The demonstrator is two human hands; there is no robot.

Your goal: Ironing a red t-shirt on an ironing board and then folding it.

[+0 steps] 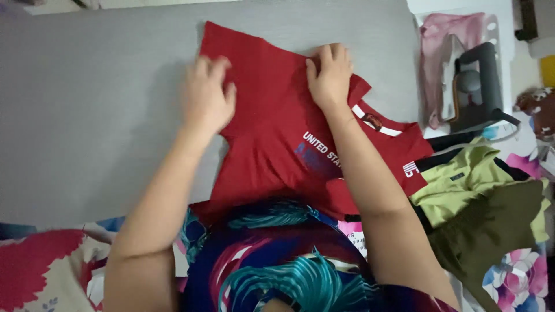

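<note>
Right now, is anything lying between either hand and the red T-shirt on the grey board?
Nothing visible. The left hand and the right hand both rest directly on the red T-shirt, spread on the grey ironing board. The iron and the olive green garments sit off to the right, apart from the hands.

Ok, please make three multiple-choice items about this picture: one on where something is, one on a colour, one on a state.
1. Where does the iron stand?
A. beyond the right end of the grey board
B. on the red T-shirt
C. in the left hand

2. What colour are the garments piled at the right?
A. white
B. olive green
C. orange

3. How are the hands placed?
A. both lifted in the air
B. one gripping the iron
C. both pressed on the shirt

Answers:
1 A, it rests on a stand past the board's right end.
2 B, the pile is yellowish and dark olive.
3 C, the left hand and the right hand lie on the red cloth.
</note>
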